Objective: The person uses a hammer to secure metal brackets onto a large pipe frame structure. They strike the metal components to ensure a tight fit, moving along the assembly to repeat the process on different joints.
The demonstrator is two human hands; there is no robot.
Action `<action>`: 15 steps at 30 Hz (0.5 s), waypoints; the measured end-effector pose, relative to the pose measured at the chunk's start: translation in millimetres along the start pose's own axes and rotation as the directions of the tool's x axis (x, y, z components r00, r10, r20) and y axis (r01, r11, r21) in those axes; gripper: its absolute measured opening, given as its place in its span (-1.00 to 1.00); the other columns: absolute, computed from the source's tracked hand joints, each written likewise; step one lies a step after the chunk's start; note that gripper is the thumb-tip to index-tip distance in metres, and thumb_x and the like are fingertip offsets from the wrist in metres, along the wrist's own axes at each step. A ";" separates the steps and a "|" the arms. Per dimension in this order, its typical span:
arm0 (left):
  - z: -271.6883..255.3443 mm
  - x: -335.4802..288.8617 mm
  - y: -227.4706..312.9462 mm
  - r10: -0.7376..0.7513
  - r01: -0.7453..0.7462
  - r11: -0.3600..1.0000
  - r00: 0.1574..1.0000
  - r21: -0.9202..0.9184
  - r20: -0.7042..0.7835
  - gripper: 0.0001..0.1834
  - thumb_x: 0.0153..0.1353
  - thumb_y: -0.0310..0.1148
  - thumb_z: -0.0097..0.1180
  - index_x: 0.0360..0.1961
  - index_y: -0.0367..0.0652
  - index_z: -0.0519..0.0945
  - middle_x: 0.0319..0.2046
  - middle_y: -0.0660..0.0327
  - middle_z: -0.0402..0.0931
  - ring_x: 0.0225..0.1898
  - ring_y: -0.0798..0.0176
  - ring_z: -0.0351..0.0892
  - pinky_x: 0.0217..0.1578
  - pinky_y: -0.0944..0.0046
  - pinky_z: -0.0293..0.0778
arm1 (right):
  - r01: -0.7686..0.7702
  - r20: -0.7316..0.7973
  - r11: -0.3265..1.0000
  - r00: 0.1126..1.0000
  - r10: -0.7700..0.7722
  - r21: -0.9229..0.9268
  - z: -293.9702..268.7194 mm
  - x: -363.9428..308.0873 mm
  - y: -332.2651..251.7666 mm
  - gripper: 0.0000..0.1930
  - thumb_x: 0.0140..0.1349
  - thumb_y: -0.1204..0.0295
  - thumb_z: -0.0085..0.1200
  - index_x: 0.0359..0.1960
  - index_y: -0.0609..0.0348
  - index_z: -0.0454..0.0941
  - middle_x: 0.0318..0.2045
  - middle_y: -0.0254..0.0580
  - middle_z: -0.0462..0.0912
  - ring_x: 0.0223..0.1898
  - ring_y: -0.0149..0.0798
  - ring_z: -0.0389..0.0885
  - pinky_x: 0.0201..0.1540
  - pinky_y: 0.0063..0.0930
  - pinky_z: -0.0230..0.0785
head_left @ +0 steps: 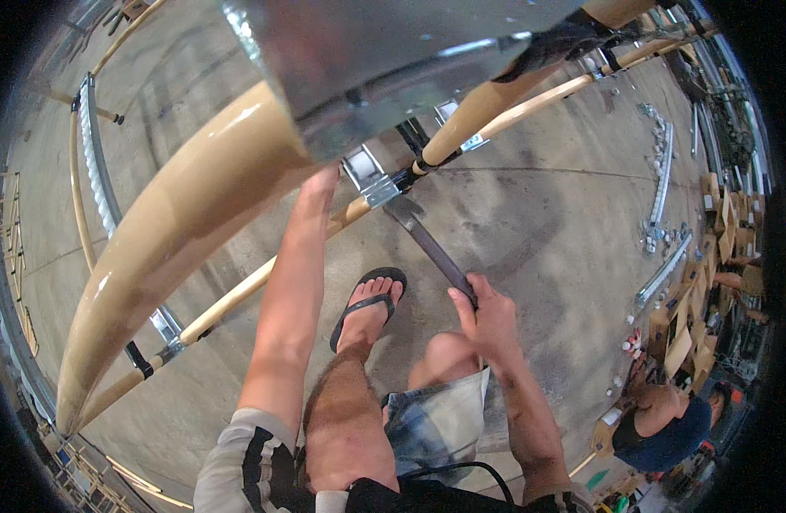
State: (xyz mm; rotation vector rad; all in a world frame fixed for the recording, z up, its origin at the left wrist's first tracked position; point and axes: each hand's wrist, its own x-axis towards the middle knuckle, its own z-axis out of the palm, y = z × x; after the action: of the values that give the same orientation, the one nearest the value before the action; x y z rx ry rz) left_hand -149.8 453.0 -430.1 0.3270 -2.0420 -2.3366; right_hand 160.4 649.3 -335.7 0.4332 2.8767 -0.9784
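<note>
A hammer with a dark handle [433, 254] is in my right hand [489, 318], whose fingers are wrapped round its lower end. The hammer's head lies close to a silver metal bracket [372, 178] clamped on a beige pipe [269, 272]; whether they touch I cannot tell. My left hand [325, 181] reaches up beside that bracket, its fingers hidden behind a thick beige pipe [188, 188] in the foreground. A black joint [405, 179] sits on the pipe just past the bracket.
A large shiny metal piece [393, 64] blocks the upper view. A roller track [94, 154] spans the pipe frame at left. Metal rails [662, 179] and cardboard boxes [697, 299] lie at right. Another person [662, 432] is low at right. Concrete floor [555, 256] lies below.
</note>
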 end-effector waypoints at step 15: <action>-5.1 1.0 -30.8 0.111 -0.100 0.988 0.990 -0.120 0.091 -0.60 0.17 -0.44 0.27 0.04 -0.29 0.55 -0.01 0.20 0.54 -0.01 0.23 0.48 0.06 0.21 0.38 | -0.110 0.092 0.983 0.991 0.097 0.147 -15.6 -4.5 -8.0 -0.69 0.29 0.25 0.19 -0.12 0.22 0.51 -0.51 0.06 0.62 -0.47 0.07 0.66 -0.42 -0.20 0.43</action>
State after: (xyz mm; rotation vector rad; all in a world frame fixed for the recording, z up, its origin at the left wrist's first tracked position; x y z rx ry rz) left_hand -146.2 452.3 -461.2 0.1010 -1.9005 -2.4376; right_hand 162.7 651.6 -317.8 0.5323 2.6856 -1.1724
